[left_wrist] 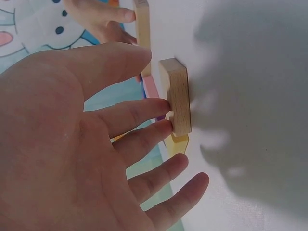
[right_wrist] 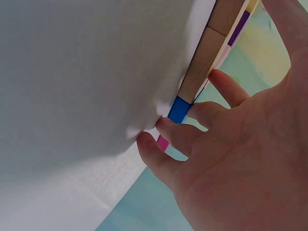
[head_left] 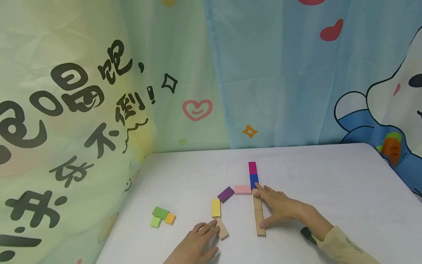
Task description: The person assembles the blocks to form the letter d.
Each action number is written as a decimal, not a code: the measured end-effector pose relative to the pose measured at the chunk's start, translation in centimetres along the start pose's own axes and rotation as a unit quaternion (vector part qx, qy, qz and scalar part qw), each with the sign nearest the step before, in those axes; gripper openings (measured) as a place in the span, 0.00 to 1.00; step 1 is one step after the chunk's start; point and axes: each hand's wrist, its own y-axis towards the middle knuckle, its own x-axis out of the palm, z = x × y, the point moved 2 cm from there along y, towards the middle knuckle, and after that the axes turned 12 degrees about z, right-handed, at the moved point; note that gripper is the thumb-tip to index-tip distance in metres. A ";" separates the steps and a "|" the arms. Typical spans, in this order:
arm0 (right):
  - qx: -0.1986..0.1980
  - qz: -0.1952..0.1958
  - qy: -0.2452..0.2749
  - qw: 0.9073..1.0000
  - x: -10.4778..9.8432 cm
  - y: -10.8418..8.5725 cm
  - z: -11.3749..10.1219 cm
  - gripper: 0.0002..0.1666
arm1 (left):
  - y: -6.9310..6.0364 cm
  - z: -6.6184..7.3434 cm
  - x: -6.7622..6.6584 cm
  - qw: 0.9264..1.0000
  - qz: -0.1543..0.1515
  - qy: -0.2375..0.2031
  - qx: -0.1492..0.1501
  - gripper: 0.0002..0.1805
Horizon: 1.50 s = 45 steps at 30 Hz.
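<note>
In the head view my left hand (head_left: 197, 242) touches a plain wooden block (head_left: 222, 229) with its fingertips. The left wrist view has that wooden block (left_wrist: 178, 98) standing against two fingertips, thumb apart from it. My right hand (head_left: 280, 207) lies along a row of plain wooden blocks (head_left: 259, 214), index fingertip near its far end and thumb near its front end. Beyond the row come a blue block (head_left: 254, 181) and a magenta block (head_left: 252, 168). A pink block (head_left: 243, 189), a purple block (head_left: 226, 194) and a yellow block (head_left: 216, 208) curve toward the left hand's block.
Off to the left lie a green block (head_left: 160, 212), a light green block (head_left: 156, 222) and an orange block (head_left: 170, 219), close together. Everything rests on a white tabletop (head_left: 313, 172). A printed curtain (head_left: 280, 91) hangs behind it.
</note>
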 end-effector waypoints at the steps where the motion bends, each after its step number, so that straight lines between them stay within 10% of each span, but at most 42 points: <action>1: -0.002 0.001 0.000 1.000 0.0 0.0 0.0 0.66 | 0.0 0.0 0.0 1.000 -0.001 -0.001 -0.001 0.32; 20: -0.004 0.001 0.000 1.000 0.0 0.0 0.1 0.75 | 0.1 0.1 0.2 0.999 -0.033 -0.012 -0.038 0.33; 38: -0.011 0.001 0.003 1.000 0.0 -0.1 0.0 0.60 | -0.3 0.1 -0.1 1.000 0.000 -0.018 -0.016 0.34; 41: -0.008 -0.002 0.003 1.000 0.0 -0.1 0.0 0.59 | -0.5 -0.9 -0.6 0.998 0.044 -0.030 -0.027 0.32; 45: -0.011 0.000 0.004 1.000 0.0 -0.1 0.0 0.64 | -0.9 -4.2 -1.8 0.980 0.180 -0.007 -0.085 0.25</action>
